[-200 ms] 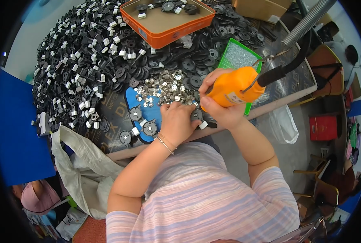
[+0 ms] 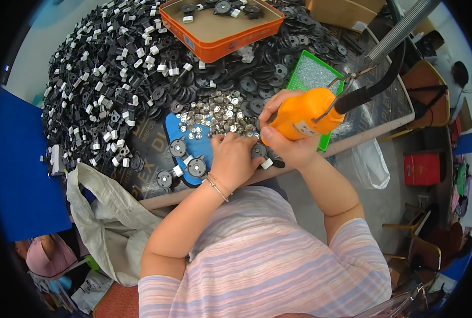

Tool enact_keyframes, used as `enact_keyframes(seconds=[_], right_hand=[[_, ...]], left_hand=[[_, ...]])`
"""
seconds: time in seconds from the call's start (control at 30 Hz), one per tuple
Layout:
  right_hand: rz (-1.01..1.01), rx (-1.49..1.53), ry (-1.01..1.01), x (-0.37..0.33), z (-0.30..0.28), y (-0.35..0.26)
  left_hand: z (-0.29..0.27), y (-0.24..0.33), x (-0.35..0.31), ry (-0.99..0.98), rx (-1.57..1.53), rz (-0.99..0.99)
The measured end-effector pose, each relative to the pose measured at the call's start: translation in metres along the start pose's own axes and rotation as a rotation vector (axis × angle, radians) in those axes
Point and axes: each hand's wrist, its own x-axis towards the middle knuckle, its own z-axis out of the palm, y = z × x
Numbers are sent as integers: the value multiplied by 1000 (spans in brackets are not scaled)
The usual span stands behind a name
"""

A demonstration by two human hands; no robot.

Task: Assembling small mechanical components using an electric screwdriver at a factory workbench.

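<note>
Over table, orange driver slanting down-left, right fingers gripping it, left pinching disc.

The view comes from the left one of two fisheye cameras on the person's head, facing steeply down over the striped shirt and, beyond it, the desk. It is near enough that both hands, left and right, fall around the middle, forearms rising from below. Wide coverage takes in a blue panel leftward and floor rightward; straight edges bow toward the dark round rim.
</note>
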Motion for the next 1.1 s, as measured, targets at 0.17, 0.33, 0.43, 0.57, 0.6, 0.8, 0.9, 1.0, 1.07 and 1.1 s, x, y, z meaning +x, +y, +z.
enact_keyframes(seconds=[0.17, 0.33, 0.43, 0.57, 0.6, 0.8, 0.9, 1.0, 1.07, 1.1], right_hand=[[-21, -133, -127, 4, -1, -1], [-30, -168, -129, 2, -3, 2], [56, 54, -29, -1, -2, 2], [-27, -38, -50, 1, 2, 1], [-12, -42, -80, -1, -1, 2], [44, 77, -32, -2, -1, 0], [45, 86, 12, 0, -1, -4], [49, 65, 26, 3, -9, -9], [44, 121, 39, 6, -10, -20], [40, 178, 55, 7, -10, -24]], left_hand=[[2, -3, 0, 15, -14, 32], [1, -3, 0, 1, 23, 23], [0, -1, 1, 3, 33, 31], [2, -3, 0, 33, 34, 51], [2, -3, 0, 35, 29, 54], [0, -2, -1, 3, 33, 41], [-2, -3, -1, 8, 38, 50], [1, -6, -2, 110, 2, 58], [1, -6, -4, 183, -24, 51], [-2, -6, -3, 238, -75, 80]])
